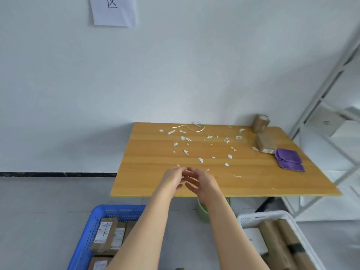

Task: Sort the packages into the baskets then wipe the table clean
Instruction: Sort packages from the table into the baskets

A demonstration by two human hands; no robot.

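My left hand (172, 179) and my right hand (202, 182) meet over the near edge of the wooden table (155, 184), fingers loosely apart and touching each other, nothing visible in them. Several white paper scraps (200, 159) litter the tabletop. Two brown taped packages remain at the far right: a cylindrical one (260, 123) standing by the wall and a flat one (266, 145) in front of it. A folded purple cloth (289, 159) lies beside them. On the floor, a blue basket (91, 221) at left and a white basket (251, 216) at right hold packages.
A green bin (201, 210) stands under the table's front edge between the baskets. A white metal shelving frame (319, 98) rises at the right. A thin white strip (194, 127) curls at the table's back. Grey floor lies to the left.
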